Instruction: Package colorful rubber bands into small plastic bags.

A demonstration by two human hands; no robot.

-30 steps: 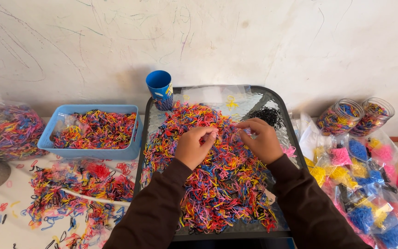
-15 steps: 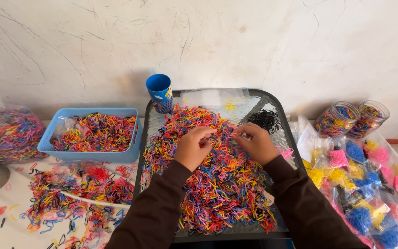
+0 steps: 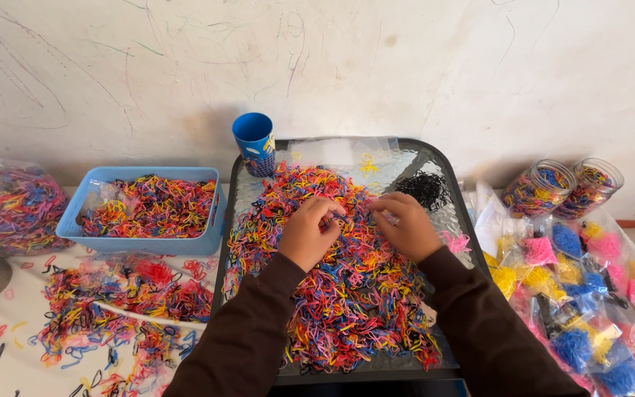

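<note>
A big heap of small multicoloured elastic bands (image 3: 347,294) covers a black-rimmed glass tray table (image 3: 456,192). My left hand (image 3: 307,234) rests on the heap near its upper middle, fingers curled and pinching at bands. My right hand (image 3: 407,225) lies just beside it, fingertips drawn together on a few bands between the two hands. Both arms wear dark brown sleeves. A small pile of black bands (image 3: 422,188) lies just beyond my right hand, and a few pink bands (image 3: 456,242) sit to its right.
A blue cup (image 3: 255,142) stands at the table's back left corner. A blue basket (image 3: 141,240) of mixed bands is on the left, with a bag of bands (image 3: 10,208) beyond. Loose bands (image 3: 119,294) cover the white cloth. Two jars (image 3: 561,187) and bagged sorted colours (image 3: 582,287) lie right.
Both hands stay on the heap, fingers working; the right hand's fingertips have drawn closer to the left hand. The view has shifted slightly.
</note>
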